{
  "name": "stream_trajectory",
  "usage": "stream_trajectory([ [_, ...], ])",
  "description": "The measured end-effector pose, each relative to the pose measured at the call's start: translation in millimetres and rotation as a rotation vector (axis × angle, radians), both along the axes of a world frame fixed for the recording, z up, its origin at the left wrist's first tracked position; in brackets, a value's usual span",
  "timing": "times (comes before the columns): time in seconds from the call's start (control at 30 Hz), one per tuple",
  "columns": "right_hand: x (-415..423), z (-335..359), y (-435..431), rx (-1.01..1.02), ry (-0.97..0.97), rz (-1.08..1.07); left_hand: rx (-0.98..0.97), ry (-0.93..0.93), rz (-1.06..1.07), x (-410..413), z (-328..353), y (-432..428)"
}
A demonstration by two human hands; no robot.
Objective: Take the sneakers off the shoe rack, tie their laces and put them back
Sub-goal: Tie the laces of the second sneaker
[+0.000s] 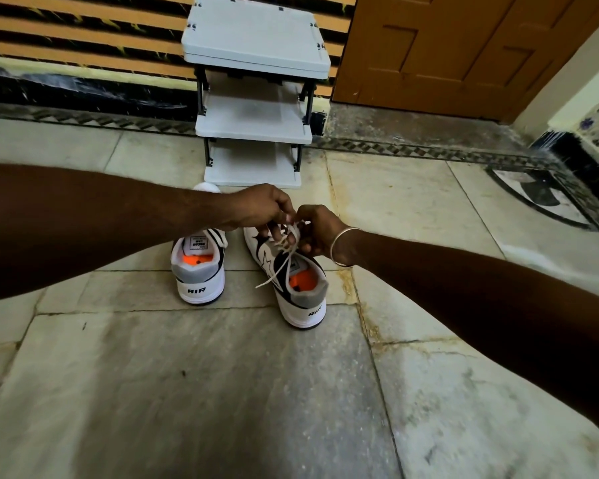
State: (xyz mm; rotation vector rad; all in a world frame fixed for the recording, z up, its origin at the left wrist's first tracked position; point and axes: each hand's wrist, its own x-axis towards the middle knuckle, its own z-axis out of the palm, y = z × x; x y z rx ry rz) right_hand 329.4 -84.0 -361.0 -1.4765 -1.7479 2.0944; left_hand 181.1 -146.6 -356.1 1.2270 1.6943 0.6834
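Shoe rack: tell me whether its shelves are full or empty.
Empty. All three white shelves of the rack show bare; both sneakers stand on the floor.

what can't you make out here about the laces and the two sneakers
- Right sneaker, head view: the knot's state is hidden by the left hand and right hand pinching the lace.
- Left sneaker, head view: its laces and most of its front are covered by the left forearm.
- Tongue label text on both: too small to read.
- Shoe rack: its back parts are hidden by the shelves above.
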Motion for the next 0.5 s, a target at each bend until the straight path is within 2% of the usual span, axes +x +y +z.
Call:
stream_trajectory([
  [0.17,10,-7,4,0.075,0.046,0.12,-0.129,-0.236,-0.065,0,-8,-2],
  [0.37,14,-9,12,0.248,0.009,0.157,-0.093,-0.17,-0.04,3,-14,-4],
  [0.5,13,-14,12,0.438,-0.043,0.247,-0.121,-0.146,0.02,1,-21,-6],
])
